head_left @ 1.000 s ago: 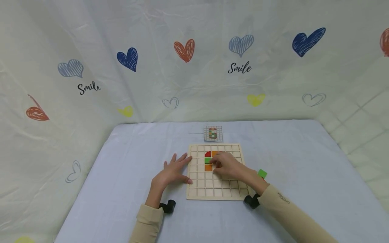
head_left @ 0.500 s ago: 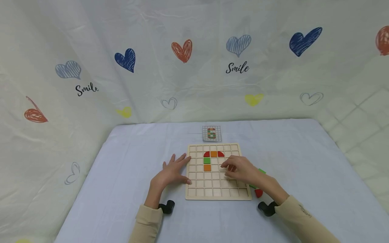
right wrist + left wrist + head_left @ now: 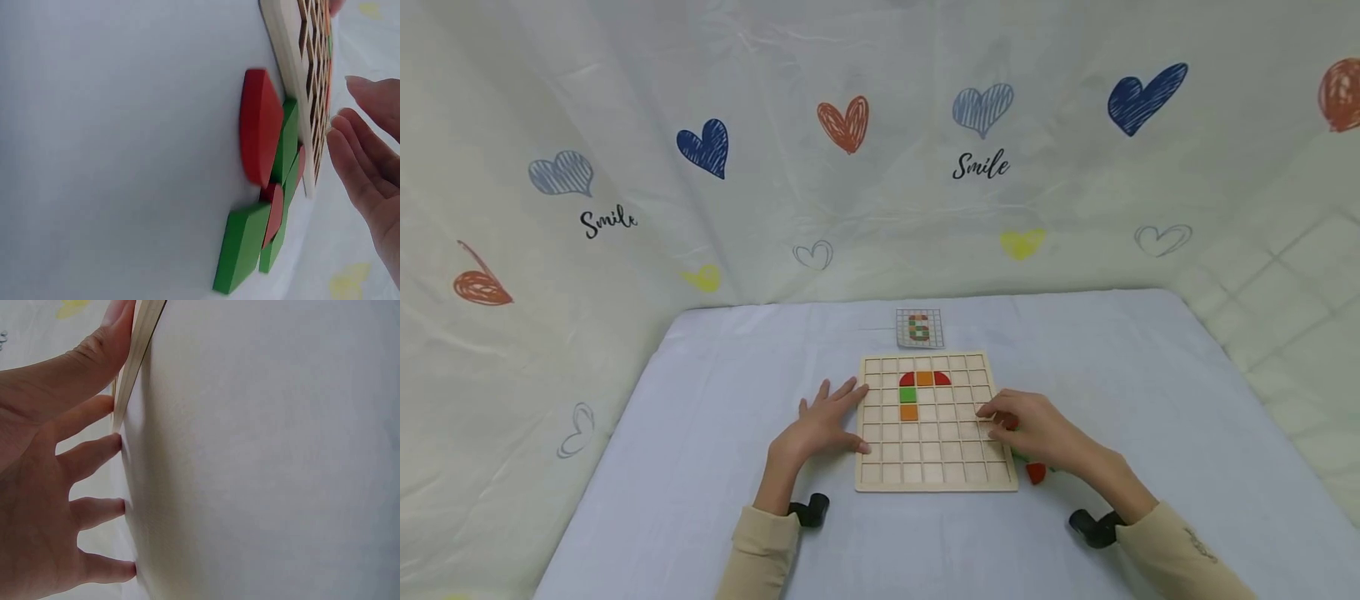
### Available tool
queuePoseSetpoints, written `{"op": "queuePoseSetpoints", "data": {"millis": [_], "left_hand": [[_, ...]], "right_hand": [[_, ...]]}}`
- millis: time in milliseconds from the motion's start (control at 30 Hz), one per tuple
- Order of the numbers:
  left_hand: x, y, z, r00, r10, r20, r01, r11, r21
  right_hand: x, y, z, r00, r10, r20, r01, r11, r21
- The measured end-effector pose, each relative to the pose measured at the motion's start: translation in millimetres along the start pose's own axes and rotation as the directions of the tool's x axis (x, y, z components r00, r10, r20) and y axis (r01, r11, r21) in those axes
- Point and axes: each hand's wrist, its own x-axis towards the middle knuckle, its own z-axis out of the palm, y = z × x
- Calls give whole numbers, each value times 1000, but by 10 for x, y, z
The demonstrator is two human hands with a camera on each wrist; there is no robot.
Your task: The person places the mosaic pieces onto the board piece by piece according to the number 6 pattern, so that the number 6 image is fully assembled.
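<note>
A wooden grid board (image 3: 932,473) lies mid-table. In its upper part sit a red rounded tile (image 3: 907,380), an orange tile (image 3: 924,379), another red rounded tile (image 3: 942,379), a green square tile (image 3: 907,395) and a lower orange tile (image 3: 909,412). My left hand (image 3: 816,429) has its fingers spread, with thumb and index finger at the board's left edge. Over the right edge hovers my right hand (image 3: 1037,429), fingers loosely bent and nothing between them. Below it, the right wrist view shows a loose red tile (image 3: 253,125) and a green tile (image 3: 240,250) among several others.
Behind the board lies a pattern card (image 3: 919,327) printed with a coloured 6 on a grid. A white cloth covers the table (image 3: 737,367). A curtain (image 3: 910,208) printed with hearts hangs behind. Black cameras (image 3: 808,510) are worn at both wrists.
My right hand has moved right, from the tiles at the board's upper part to its right edge, uncovering the red rounded tile there. The left hand has stayed at the left edge.
</note>
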Motion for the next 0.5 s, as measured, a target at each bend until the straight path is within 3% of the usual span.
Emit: {"op": "queuePoseSetpoints", "data": {"millis": [500], "left_hand": [[10, 0, -2, 1000, -7, 1, 7, 1000, 16]], "right_hand": [[-286, 271, -184, 992, 115, -58, -120, 990, -80]]}}
